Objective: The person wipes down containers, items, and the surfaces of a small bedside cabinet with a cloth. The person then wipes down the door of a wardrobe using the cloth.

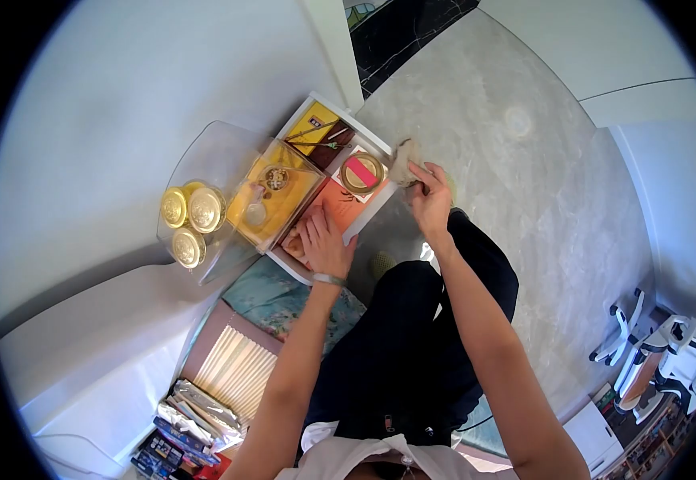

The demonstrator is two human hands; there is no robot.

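An open white drawer [373,214] holds a yellow box [310,134], an orange-red packet [337,205] and a round gold-rimmed item with a red centre [362,173]. My left hand [325,244] rests over the drawer's near corner, fingers apart, on or beside a pinkish bundle [293,245]. Just past the drawer's right edge, my right hand [432,196] pinches a pale, crumpled piece [402,162] with dark marks. A clear-walled case [271,197] with a yellow base and small items inside sits over the drawer's left part.
Gold round lids [189,210] lie on a clear surface at the left. A floral cloth [268,298] and books [200,412] are below the drawer. My legs [392,340] are beside it. White chair parts [658,360] stand at the lower right on the grey floor [560,232].
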